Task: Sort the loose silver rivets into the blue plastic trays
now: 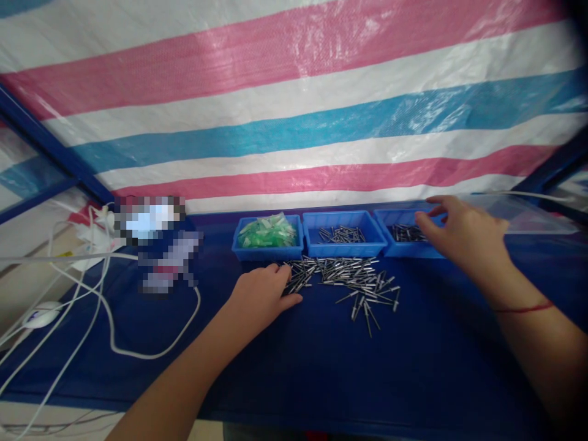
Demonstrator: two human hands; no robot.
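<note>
A loose pile of silvery pop rivets lies on the blue tabletop in front of three blue bins. At the pile's left end is my left hand, palm down, its thumb apart from the curled fingers; the fingertips meet the rivets. My right hand hovers at the right bin, thumb and fingers spread with nothing visible between them. That bin holds dark rivets, partly hidden by the hand. More rivets lie in the middle bin. Small green packets fill the left bin.
White cables loop over the left of the blue table, near two blurred-out objects. A clear plastic sheet or lid lies behind my right hand. Striped sheeting hangs along the back, between blue frame posts.
</note>
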